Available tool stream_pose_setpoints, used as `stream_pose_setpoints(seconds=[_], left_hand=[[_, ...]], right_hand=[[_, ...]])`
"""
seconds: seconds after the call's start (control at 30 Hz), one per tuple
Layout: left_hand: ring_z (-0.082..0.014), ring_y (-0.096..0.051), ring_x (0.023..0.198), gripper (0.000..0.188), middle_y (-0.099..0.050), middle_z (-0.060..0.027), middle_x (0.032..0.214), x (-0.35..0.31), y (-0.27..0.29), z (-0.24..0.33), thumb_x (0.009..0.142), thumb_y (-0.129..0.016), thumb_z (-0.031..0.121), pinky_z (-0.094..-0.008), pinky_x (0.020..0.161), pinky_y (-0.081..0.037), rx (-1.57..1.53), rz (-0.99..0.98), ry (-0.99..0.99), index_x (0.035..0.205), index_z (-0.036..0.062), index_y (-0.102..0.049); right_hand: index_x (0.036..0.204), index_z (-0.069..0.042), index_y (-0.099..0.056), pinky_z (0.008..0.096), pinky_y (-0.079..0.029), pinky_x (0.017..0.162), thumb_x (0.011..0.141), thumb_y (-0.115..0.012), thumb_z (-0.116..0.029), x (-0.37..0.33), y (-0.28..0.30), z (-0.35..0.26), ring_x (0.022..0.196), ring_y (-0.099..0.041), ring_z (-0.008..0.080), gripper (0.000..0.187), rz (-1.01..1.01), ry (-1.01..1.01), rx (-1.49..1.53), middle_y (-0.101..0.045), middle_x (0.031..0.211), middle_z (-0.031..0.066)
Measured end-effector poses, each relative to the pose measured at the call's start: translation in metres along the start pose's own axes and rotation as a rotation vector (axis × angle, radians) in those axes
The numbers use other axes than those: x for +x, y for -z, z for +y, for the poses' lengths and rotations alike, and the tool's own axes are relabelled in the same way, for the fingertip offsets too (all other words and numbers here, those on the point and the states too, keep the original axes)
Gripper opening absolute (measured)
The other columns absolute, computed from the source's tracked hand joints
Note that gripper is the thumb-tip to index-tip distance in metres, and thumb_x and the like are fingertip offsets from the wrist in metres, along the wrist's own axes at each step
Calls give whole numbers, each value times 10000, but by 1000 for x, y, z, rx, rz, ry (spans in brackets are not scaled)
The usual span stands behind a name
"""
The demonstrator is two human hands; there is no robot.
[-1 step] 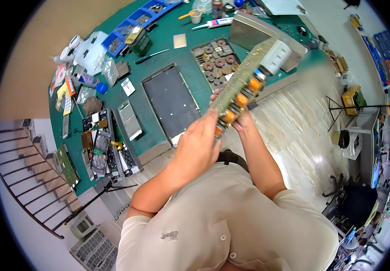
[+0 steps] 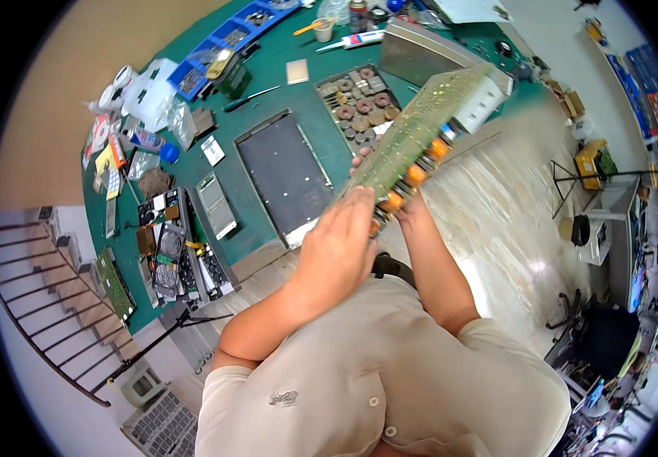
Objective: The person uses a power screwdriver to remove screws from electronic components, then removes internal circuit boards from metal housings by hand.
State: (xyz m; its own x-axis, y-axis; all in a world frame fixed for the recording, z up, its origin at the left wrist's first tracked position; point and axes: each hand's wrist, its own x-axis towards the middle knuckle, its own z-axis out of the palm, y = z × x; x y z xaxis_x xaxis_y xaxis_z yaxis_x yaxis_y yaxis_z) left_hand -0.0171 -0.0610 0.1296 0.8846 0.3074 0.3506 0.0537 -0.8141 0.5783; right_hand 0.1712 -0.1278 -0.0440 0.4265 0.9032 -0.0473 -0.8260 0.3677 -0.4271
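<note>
A thick circuit board [image 2: 412, 137] is held up tilted above the table's front edge. Its green soldered face is turned up, and orange-wrapped coils [image 2: 415, 175] stick out along its lower right side. A pale metal block [image 2: 481, 107] is at its far end. My left hand [image 2: 338, 240] grips the near end, fingers laid over the soldered face. From beneath, my right hand [image 2: 411, 209] supports the board; most of it is hidden, with fingertips showing past the left edge. Beyond the hands lies a shallow metal case [image 2: 283, 175] with a dark flat base.
On the green table [image 2: 268, 114] are a tray of coils and dark potted parts [image 2: 359, 107], a screwdriver [image 2: 251, 98], blue parts bins [image 2: 226, 38] and a sealant tube [image 2: 353, 40]. A metal box [image 2: 428, 55] stands behind the board. An opened electronic unit [image 2: 180, 247] sits left.
The board has rolled slightly, so more of its soldered face shows, and its far end has shifted a little right. Both hands keep their hold.
</note>
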Motion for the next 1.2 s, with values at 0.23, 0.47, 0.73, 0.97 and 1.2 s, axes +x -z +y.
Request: stream_pose_setpoints(seconds=[0.23,0.47,0.73,0.97,1.2], left_hand=[[-418,-654,1139,692,-616,-272,1343,14,-52,103,726,-794,105,-434,900,-593,260,-39,-212,1357,-47,-555],[-360,-619,1134,687,-618,-193,1306,7,-84,181,728,-825,220,-400,808,-553,203,-38,-389,1359,72,-596],[-351,-607,1157,676,-606,-170,1332,-14,-108,230,742,-787,182,-433,884,-513,166,-67,-489,1378,77,-585],[-362,-583,1184,791,-581,-171,1343,-22,-121,243,708,-847,199,-459,907,-497,104,-131,-489,1422,65,-536],[-363,-561,1211,818,-562,-174,1335,-15,-109,242,741,-868,256,-445,923,-501,89,-118,-390,1437,39,-496]], right_hand=[[1454,-116,-502,558,-460,1110,1068,-475,-498,-44,-24,-87,1217,-588,382,544,-218,273,239,-599,1307,183],[1567,-144,-413,592,-386,1158,1101,-391,-472,-116,-23,-131,1292,-531,377,570,-409,484,252,-568,1371,187],[1602,-166,-352,597,-288,1235,1117,-366,-435,-179,-18,-166,1375,-479,374,555,-624,604,127,-507,1459,175],[1573,-148,-401,592,-342,1207,1102,-398,-438,-212,-4,-164,1330,-527,373,553,-444,643,187,-530,1436,180],[1466,-150,-516,579,-457,1116,1089,-435,-441,-221,-9,-147,1231,-602,366,483,-166,551,239,-626,1326,154]])
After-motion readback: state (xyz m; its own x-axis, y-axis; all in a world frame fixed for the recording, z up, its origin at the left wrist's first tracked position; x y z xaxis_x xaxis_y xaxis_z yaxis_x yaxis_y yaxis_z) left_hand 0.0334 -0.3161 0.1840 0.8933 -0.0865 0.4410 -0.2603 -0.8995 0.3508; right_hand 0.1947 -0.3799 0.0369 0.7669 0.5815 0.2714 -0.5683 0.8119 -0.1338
